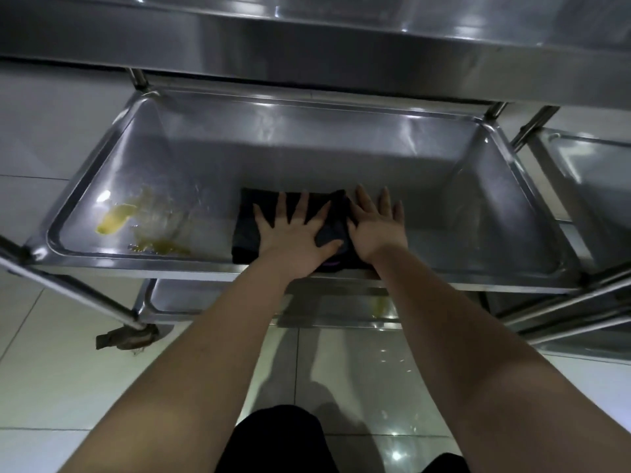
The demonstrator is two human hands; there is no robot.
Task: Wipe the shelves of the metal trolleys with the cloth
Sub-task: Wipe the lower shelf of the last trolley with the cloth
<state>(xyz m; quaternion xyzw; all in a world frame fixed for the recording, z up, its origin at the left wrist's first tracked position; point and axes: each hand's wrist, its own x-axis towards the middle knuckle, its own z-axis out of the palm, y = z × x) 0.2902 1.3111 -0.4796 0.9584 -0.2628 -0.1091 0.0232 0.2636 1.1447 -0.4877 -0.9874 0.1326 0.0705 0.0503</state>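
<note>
- Pale glossy floor tiles (51, 370) lie under a steel trolley. You look down into its middle shelf (461, 216), a shallow tray with a raised rim, tucked beneath the upper shelf (307, 39).
- Far left of that shelf is a yellow spill (112, 221), a thick blob with thinner smears trailing toward the front rim. Unwiped.
- Centre front is the dark cloth (251, 220), folded into a rough pad. It lies flat on the shelf close to the front rim, apart from the spill.
- Your left hand (293, 230) is flat on the cloth with fingers straight and spread, thumb out to the right, palm pressing. It grips nothing.
- Your right hand (375, 227) is also flat with fingers straight. Its thumb side rests on the cloth's right edge, and the fingertips seem to reach bare metal beyond.
- Both forearms are stretched forward and converge on the pad, wrists low over the front rim.
- Step, as I read it: a two-handed pressure wipe of this middle shelf. The right half shows no yellow; the left does.
- Next move, likely: slide the pad left into the spill with even weight so it doesn't bunch, and work the corner and rim. Expect smearing and turn to a fresh face.
- The lower shelf (205, 298) carries a yellow mark (379, 305), probably a later job.
- Far right, a second trolley (587, 186) stands just beside.
</note>
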